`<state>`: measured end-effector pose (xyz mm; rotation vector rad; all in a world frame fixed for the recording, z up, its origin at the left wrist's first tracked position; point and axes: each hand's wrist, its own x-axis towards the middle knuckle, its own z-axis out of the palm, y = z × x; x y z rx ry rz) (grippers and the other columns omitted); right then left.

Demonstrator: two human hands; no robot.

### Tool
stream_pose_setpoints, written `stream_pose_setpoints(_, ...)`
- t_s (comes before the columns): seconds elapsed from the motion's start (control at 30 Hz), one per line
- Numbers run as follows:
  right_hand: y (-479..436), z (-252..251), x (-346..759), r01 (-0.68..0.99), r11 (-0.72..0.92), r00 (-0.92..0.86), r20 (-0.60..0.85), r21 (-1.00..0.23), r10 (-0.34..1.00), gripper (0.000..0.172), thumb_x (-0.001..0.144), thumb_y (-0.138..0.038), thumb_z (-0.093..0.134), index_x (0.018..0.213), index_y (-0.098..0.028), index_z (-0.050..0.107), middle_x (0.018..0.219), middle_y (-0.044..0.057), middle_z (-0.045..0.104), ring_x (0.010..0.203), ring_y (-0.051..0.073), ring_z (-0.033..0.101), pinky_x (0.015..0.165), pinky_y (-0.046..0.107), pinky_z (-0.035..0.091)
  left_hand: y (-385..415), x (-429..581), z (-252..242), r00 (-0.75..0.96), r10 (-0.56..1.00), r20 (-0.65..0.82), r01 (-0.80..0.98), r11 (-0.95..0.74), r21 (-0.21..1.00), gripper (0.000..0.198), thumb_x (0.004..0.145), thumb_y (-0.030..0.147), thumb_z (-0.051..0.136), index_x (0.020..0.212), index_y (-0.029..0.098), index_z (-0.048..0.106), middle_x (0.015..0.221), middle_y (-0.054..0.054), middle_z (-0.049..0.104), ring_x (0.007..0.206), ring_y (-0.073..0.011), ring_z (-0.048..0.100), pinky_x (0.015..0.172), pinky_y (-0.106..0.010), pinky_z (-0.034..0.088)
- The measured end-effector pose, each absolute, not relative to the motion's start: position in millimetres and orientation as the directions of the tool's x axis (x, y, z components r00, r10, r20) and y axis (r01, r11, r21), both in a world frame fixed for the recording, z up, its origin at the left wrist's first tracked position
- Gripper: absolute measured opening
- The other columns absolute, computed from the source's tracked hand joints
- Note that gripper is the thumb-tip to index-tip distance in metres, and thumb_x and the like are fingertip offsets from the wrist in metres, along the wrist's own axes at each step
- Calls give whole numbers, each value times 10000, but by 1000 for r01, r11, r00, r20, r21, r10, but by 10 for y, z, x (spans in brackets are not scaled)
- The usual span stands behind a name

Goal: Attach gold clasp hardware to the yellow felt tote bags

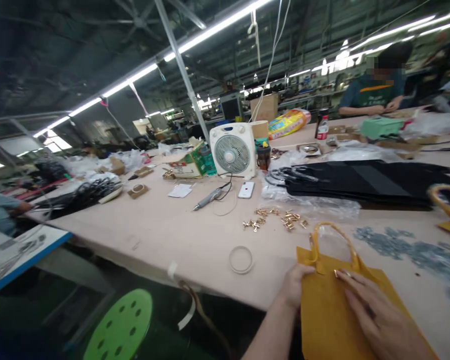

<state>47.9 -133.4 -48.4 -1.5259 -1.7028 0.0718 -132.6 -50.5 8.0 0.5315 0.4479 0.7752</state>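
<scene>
A mustard-yellow handbag [322, 305] with a looped top handle [332, 226] stands tilted at the table's front right edge. My left hand [294, 287] grips its left side near the top, with part of the fingers hidden behind the bag. My right hand [378, 315] lies against the bag's front. At its fingertips, just below the handle, is a small gold metal fitting [336, 273], pinched against the bag; its exact shape is too small to make out. Beyond the bag lie several loose gold fittings [290, 220]. Grey metal washer-like pieces [416, 250] spread to the right.
A tape roll [241, 260] lies left of the bag. Farther back are a grey pen-shaped tool with cord [207, 200], a phone [246, 189], a white fan [232, 150] and stacked black bag pieces [360, 182]. A green stool [120, 325] stands below. A co-worker [375, 90] sits across.
</scene>
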Motion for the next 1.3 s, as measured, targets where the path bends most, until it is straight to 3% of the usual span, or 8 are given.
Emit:
stream_pose_setpoints(0.2,-1410,-258,569,549,-24,391,232,-835,890,570,884,-619,609,1322,-265,697,1234,106,758,975,308,745,937,454,605,-721,-1570,270,371,907,-201,-396,350,849,585,645,232,792,1215,140,701,1255,-159,755,1217,-378,677,1048,-465,525)
stream_pose_setpoints(0.4,-1421,22,488,213,-31,481,78,-977,873,562,879,-601,657,1242,-177,715,1026,104,771,678,192,662,630,307,573,-677,-1892,318,255,959,-121,-70,143,987,817,750,254,819,1504,205,506,1654,-180,395,1287,-365,615,1018,-432,545)
stream_pose_setpoints(0.57,-1417,162,399,233,7,451,114,-972,885,459,881,-566,661,1081,-170,774,821,65,741,630,177,622,614,295,551,-547,-1717,361,245,968,53,214,-107,971,397,717,258,857,1090,185,745,1475,-174,572,1472,-375,406,1240,-475,257)
stream_pose_setpoints(0.67,-1424,192,367,251,33,453,147,-967,879,415,892,-533,647,1067,-180,779,783,50,728,605,175,622,598,297,554,-508,-1537,372,232,969,88,271,-152,950,199,722,275,846,816,201,686,1217,-131,689,1267,-347,562,1134,-435,355)
stream_pose_setpoints(0.83,-1412,153,369,231,39,472,147,-972,869,403,915,-508,644,1120,-183,765,781,39,719,612,172,624,583,288,543,-517,-1463,298,145,989,-41,161,17,987,371,850,540,752,756,220,592,714,25,599,742,-204,572,737,-299,442)
stream_pose_setpoints(1.03,-1409,95,400,111,38,498,89,-993,863,495,907,-555,678,1219,-172,717,877,51,721,650,170,632,615,293,543,-558,-1517,250,215,925,-314,-360,374,855,630,862,518,788,1384,254,553,1130,-66,761,1005,-249,732,892,-350,557)
stream_pose_setpoints(1.17,-1426,64,425,48,81,568,94,-996,818,529,883,-595,711,1208,-177,719,828,44,698,608,168,598,546,280,508,-508,-1467,173,320,852,-414,-509,523,684,605,866,518,782,1356,199,628,1167,-128,782,1035,-309,762,943,-449,585)
stream_pose_setpoints(1.3,-1365,46,490,100,121,637,157,-988,755,510,887,-617,702,1197,-213,734,783,31,701,570,161,562,559,287,526,-446,-1409,86,301,903,-307,-466,420,779,576,778,569,844,1169,160,732,1116,-150,795,1053,-346,753,944,-458,585)
